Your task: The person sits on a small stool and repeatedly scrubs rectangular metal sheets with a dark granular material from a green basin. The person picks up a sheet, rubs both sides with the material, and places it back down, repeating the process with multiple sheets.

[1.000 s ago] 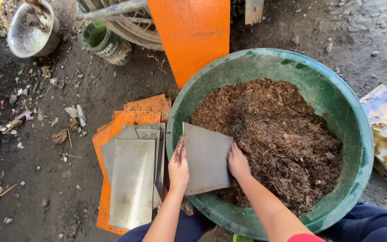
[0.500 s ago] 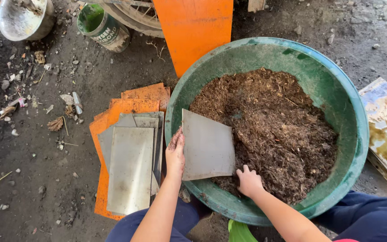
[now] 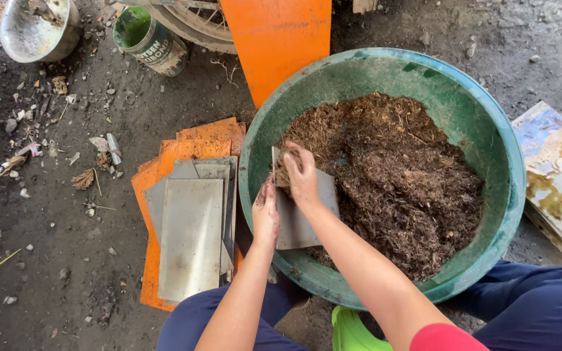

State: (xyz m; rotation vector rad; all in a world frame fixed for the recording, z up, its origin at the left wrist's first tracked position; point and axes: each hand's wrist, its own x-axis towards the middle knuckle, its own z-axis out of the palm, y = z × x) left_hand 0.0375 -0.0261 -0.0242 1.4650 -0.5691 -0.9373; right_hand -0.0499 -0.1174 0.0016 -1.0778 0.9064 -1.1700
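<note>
The left hand (image 3: 266,218) holds the near edge of a grey metal sheet (image 3: 300,221), its grip closed on it, over the rim of the green tub (image 3: 489,130). The right hand (image 3: 302,177) presses a clump of brown fibre (image 3: 391,175) onto the sheet, fingers curled, probably clamped around it. More sheets (image 3: 193,237) lie stacked on the floor beside the tub.

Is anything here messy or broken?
Yes. The pale tile right of the green basin is stained rusty and chipped-looking. Scraps and dry leaves litter the dirt floor, and the stacked grey sheets lie crooked.
</note>
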